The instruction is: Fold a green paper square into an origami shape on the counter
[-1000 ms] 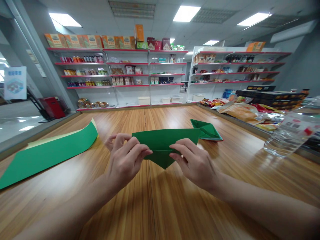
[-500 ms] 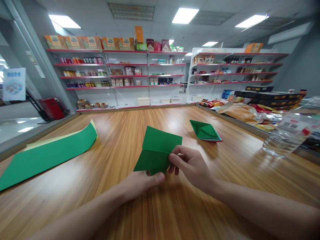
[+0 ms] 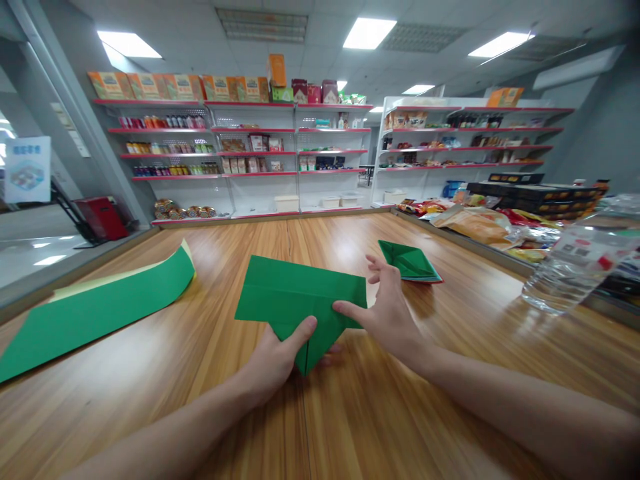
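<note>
A folded sheet of green paper [image 3: 295, 293] is held above the wooden table, with a wide band at the top and a point facing down toward me. My left hand [image 3: 277, 353] grips the pointed lower part, thumb on top and fingers underneath. At the paper's right end is my right hand [image 3: 387, 307], its thumb touching the face and its other fingers spread apart beyond the edge. Just behind that hand lies a small stack of folded green paper pieces [image 3: 410, 261], with a red edge showing at the bottom.
A long green paper strip [image 3: 100, 307] with a curled end and yellowish backing lies at the left. On the right stand a clear plastic bottle [image 3: 565, 267], snack packets [image 3: 480, 223] and stacked black boxes [image 3: 540, 197]. Stocked shelves [image 3: 250, 153] line the back.
The green paper has turned and opened out, showing its wide band and downward point. My left thumb has moved onto its face. My right hand has risen and its fingers have spread.
</note>
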`<state>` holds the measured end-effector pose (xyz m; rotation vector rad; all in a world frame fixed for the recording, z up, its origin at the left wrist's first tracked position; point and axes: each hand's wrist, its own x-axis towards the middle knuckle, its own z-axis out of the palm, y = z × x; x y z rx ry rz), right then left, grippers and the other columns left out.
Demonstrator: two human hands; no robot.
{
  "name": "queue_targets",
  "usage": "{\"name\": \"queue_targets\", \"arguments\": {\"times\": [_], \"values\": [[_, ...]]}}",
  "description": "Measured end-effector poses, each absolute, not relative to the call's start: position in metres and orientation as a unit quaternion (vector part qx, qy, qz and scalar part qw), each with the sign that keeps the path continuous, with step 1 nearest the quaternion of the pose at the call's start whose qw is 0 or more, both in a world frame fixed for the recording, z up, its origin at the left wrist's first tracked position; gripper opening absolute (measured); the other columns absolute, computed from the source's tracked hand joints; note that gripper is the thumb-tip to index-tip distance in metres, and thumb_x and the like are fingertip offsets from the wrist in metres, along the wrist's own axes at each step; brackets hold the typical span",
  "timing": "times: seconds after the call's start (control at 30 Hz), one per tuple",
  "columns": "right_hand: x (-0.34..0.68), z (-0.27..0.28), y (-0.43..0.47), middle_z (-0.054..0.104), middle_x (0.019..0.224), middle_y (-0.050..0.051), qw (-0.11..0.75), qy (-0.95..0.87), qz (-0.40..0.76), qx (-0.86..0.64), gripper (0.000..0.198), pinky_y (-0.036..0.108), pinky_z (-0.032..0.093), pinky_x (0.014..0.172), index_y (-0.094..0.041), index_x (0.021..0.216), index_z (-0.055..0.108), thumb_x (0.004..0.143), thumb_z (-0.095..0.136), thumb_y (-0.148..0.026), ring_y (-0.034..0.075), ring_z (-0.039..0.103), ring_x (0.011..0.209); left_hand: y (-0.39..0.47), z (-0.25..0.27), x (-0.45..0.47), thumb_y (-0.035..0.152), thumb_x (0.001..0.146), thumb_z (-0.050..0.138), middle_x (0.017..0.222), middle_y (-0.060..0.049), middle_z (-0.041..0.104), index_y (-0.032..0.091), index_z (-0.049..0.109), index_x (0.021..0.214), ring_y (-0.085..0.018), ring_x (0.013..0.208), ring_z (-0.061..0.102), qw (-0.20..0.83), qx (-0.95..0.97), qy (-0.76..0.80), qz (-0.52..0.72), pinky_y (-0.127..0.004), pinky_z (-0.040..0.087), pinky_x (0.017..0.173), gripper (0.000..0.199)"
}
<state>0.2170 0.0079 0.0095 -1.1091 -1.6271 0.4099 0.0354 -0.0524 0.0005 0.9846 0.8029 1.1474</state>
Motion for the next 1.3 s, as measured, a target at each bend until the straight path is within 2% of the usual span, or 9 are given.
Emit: {"name": "queue_targets", "arguments": {"times": [0.07,0.13,0.2,0.43,0.6,0.7,0.87,1.07,1.3], "values": [[0.218,0.007,0.014,0.057,0.111,0.013,0.511,-0.632,0.378,-0.442,0.074,0.036,0.053,0.069,-0.018,0.124,0.045,0.063,0.077,-0.046,0.024,0.06,0.091,-0.05,0.002,0.034,0.036,0.08,0.066,0.114,-0.016,0.065,0.017,0.049,0.126,-0.03,0.086,0.069,0.655,0.409,0.341,0.537,-0.043,0.056,0.074,0.052],[0.217,0.004,0.016,0.064,0.088,0.008,0.439,-0.572,0.564,-0.403,0.049,0.026,0.049,0.051,-0.015,0.105,0.055,0.072,0.07,-0.048,0.016,0.061,0.066,-0.048,0.002,0.033,0.032,0.079,0.068,0.114,-0.016,0.065,0.017,0.046,0.128,-0.029,0.086,0.069,0.65,0.387,0.345,0.556,-0.042,0.057,0.072,0.055],[0.216,0.001,0.014,0.063,0.07,0.004,0.403,-0.535,0.642,-0.373,0.038,0.021,0.042,0.042,-0.013,0.087,0.058,0.075,0.067,-0.048,0.011,0.055,0.05,-0.045,0.002,0.032,0.029,0.078,0.07,0.114,-0.015,0.065,0.017,0.047,0.126,-0.028,0.086,0.068,0.639,0.368,0.363,0.57,-0.04,0.058,0.068,0.054],[0.215,0.0,0.009,0.06,0.047,0.004,0.451,-0.578,0.569,-0.372,0.038,0.02,0.04,0.036,-0.011,0.066,0.059,0.075,0.067,-0.048,0.011,0.053,0.038,-0.038,-0.002,0.031,0.024,0.073,0.075,0.103,-0.011,0.069,0.014,0.059,0.101,-0.022,0.08,0.067,0.61,0.35,0.388,0.595,-0.031,0.059,0.059,0.034],[0.214,0.003,0.007,0.062,0.045,0.005,0.451,-0.579,0.568,-0.372,0.044,0.019,0.043,0.035,-0.011,0.063,0.059,0.071,0.068,-0.052,0.011,0.055,0.036,-0.039,-0.001,0.03,0.025,0.07,0.076,0.101,-0.011,0.069,0.015,0.059,0.101,-0.023,0.077,0.067,0.619,0.347,0.38,0.594,-0.032,0.058,0.055,0.037],[0.216,0.003,0.009,0.065,0.049,0.007,0.4,-0.588,0.595,-0.374,0.051,0.018,0.044,0.034,-0.01,0.064,0.06,0.071,0.064,-0.06,0.012,0.057,0.036,-0.038,-0.001,0.027,0.026,0.069,0.077,0.103,-0.012,0.069,0.014,0.059,0.103,-0.022,0.076,0.067,0.611,0.342,0.401,0.59,-0.031,0.058,0.054,0.041],[0.222,-0.002,0.013,0.058,0.039,0.006,0.272,-0.64,0.569,-0.439,0.066,0.014,0.025,0.021,-0.012,0.048,0.052,0.077,0.046,-0.071,0.008,0.046,0.024,-0.026,-0.001,0.014,0.027,0.066,0.079,0.098,-0.011,0.071,0.012,0.062,0.1,-0.02,0.069,0.067,0.593,0.345,0.452,0.571,-0.029,0.056,0.049,0.041],[0.224,-0.006,0.009,0.058,0.038,0.004,0.203,-0.684,0.596,-0.368,0.065,0.016,0.029,0.025,-0.013,0.05,0.053,0.08,0.042,-0.07,0.007,0.042,0.024,-0.013,-0.008,0.0,0.029,0.066,0.079,0.094,-0.014,0.073,0.007,0.068,0.091,-0.022,0.08,0.069,0.589,0.363,0.433,0.578,-0.031,0.055,0.075,0.035],[0.226,-0.001,0.005,0.065,0.051,0.009,0.189,-0.732,0.597,-0.268,0.06,0.017,0.028,0.031,-0.008,0.058,0.062,0.083,0.047,-0.061,0.006,0.045,0.032,-0.013,-0.009,0.0,0.031,0.062,0.081,0.093,-0.013,0.074,0.008,0.069,0.091,-0.025,0.083,0.069,0.568,0.359,0.442,0.593,-0.035,0.054,0.077,0.039]]}}
